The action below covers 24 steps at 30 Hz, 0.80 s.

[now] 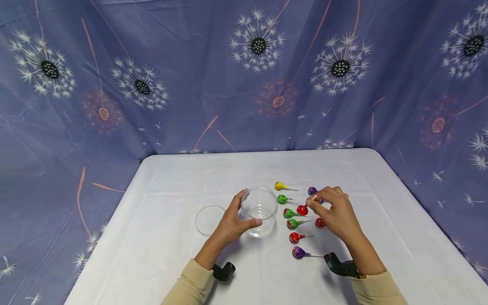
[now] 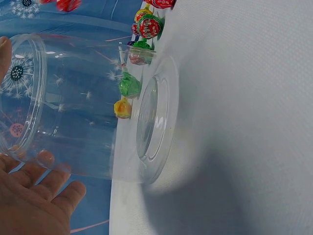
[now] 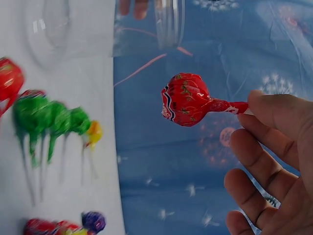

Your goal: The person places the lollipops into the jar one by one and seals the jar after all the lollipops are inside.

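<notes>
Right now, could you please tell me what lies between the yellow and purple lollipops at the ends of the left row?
In the head view, three green lollipops and one red lollipop lie there.

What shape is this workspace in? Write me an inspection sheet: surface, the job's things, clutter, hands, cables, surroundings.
Surface: white table, faint creases showing.
Job's things: open clear jar; round clear lid flat on the table, off the jar; red lollipop raised above the table; other wrapped lollipops, including a yellow lollipop and a purple lollipop, lying right of the jar, some partly hidden.
Clutter: nothing seen.
Hands: left hand grips the jar; right hand pinches the red lollipop by its stick end.
Cables: nothing seen.
Surroundings: blue curtain with dandelion print, behind and at both sides.
</notes>
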Motion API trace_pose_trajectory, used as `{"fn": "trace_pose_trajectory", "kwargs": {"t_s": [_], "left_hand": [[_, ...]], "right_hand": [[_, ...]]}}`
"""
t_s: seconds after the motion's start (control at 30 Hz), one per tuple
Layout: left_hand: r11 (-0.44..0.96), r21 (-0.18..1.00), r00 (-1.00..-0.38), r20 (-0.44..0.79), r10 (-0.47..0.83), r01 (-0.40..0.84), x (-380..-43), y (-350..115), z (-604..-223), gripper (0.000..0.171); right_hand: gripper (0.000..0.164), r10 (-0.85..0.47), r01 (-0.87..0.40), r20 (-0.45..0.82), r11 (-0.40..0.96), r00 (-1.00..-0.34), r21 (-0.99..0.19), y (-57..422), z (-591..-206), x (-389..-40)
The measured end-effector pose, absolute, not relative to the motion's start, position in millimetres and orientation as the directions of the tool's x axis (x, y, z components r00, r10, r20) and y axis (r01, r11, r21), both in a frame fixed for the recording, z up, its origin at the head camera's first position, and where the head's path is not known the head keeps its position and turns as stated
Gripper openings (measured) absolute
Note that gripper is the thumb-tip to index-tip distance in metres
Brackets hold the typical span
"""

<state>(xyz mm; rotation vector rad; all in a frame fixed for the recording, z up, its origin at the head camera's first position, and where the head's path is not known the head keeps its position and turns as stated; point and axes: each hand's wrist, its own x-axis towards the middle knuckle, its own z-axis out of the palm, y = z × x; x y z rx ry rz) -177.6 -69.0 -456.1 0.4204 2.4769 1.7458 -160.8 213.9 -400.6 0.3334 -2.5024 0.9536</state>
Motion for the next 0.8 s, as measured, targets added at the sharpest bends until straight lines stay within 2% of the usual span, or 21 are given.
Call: {"fn": "trace_pose_trajectory", "kwargs": {"t_s": [0.57, 0.8], "left_hand": [[0.325, 0.932, -0.961, 0.075, 0.265, 0.162, -177.7, -68.2, -455.7, 0.094], [0.332, 0.93, -0.963, 0.074, 0.26, 0.161, -177.6, -68.8, -455.2, 0.094]], "right_hand": [[0.012, -0.158, -0.51, 0.555, 0.646, -0.817, -0.567, 173.3, -374.1, -184.0], [0.011, -0.191, -0.524, 0.54, 0.63, -0.82, -0.573, 160.3, -374.6, -188.2]]}}
